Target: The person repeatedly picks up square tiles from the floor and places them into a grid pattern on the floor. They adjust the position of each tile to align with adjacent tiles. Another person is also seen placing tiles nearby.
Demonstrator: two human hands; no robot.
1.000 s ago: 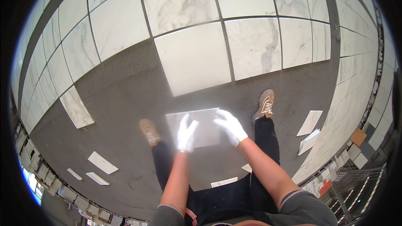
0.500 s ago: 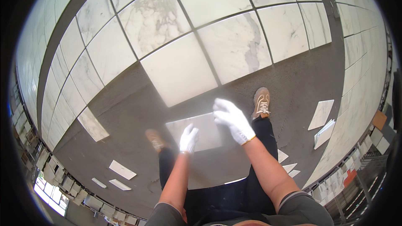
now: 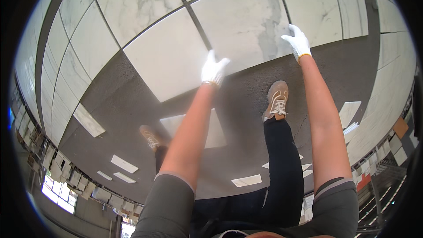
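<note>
A marble floor tile with a grey vein lies in front of me, in the row nearest my feet. Over its left joint and near corner reaches my left hand in a white glove, thumb and fingers apart. White-gloved as well, my right hand is at its right edge, thumb spread from the fingers. Contact with the tile cannot be made out for either hand. A plainer white tile adjoins on the left, and another veined tile on the right.
A smaller marble piece lies on the grey floor between my shoes, partly behind my left forearm. Marble offcuts are scattered at left, with another offcut by my right leg. Stacked pieces lie at right.
Both hands have moved forward from above the smaller piece to the tile row, and are now farther apart. The view has shifted, bringing the laid tiles lower and closer.
</note>
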